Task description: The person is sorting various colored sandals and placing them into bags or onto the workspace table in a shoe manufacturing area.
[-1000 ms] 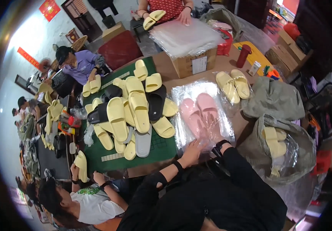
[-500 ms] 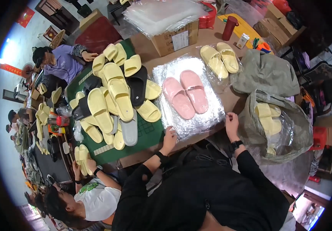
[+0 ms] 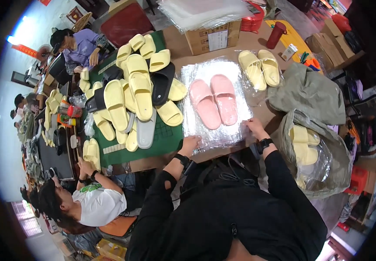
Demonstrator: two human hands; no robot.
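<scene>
A pair of pink slippers (image 3: 214, 102) lies side by side, soles down, on a clear plastic bag (image 3: 216, 130) spread flat on the brown table (image 3: 264, 111), right in front of the person. The left hand (image 3: 191, 143) rests on the near left corner of the bag, fingers curled down onto the plastic; whether it pinches the film or only presses on it cannot be told. The right hand (image 3: 253, 127) sits at the near right edge of the bag, fingers bent against the plastic, and its grip is likewise unclear. Both hands are well apart, each with a dark band at the wrist. To the left a heap of yellow slippers (image 3: 131, 91) covers a green mat (image 3: 164, 137). Beyond the bag lies another yellow pair (image 3: 259, 67), and a grey sack (image 3: 323, 152) with yellow slippers stands at the right.
</scene>
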